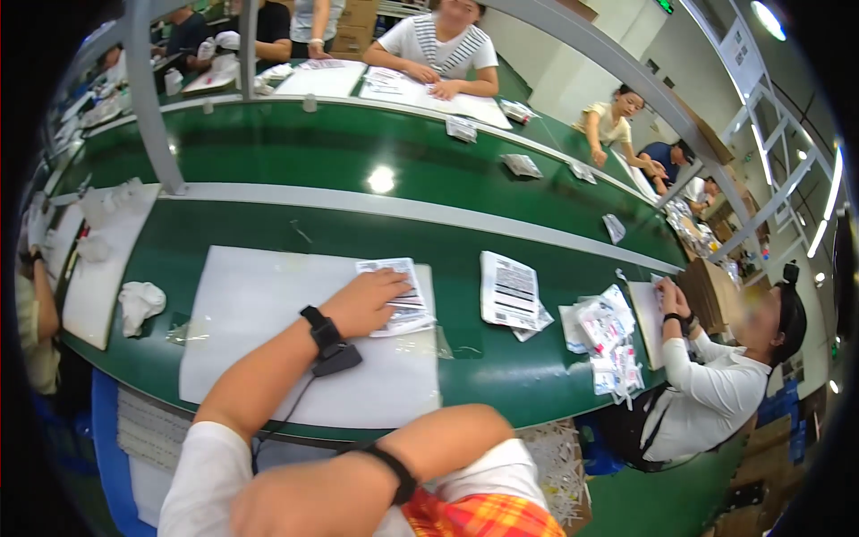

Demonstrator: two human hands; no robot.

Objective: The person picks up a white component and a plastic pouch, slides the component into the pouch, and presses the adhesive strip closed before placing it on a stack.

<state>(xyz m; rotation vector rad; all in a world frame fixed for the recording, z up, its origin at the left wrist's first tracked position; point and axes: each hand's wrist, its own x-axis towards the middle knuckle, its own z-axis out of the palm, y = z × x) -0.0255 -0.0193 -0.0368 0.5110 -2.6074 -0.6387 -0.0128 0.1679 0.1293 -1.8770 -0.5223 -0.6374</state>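
Note:
My left hand [369, 300] lies with its fingers stretched out on a few white printed sheets [403, 320], which look like labels or flat packets. They rest at the right edge of a white work mat [268, 313] on the green table. A black device [329, 345] is strapped to that wrist, with a cable running down from it. My right hand [300, 503] is bent back across my body, close to the camera at the lower edge; it is smeared and its fingers are hidden. A black band circles the right wrist.
Right of the mat lies a stack of printed white packets [510, 291], then a heap of small packets [604, 336] by a seated co-worker in white [716, 394]. A crumpled white cloth [141, 306] is at left. Grey frame posts [152, 98] and a green conveyor belt [331, 148] stand beyond.

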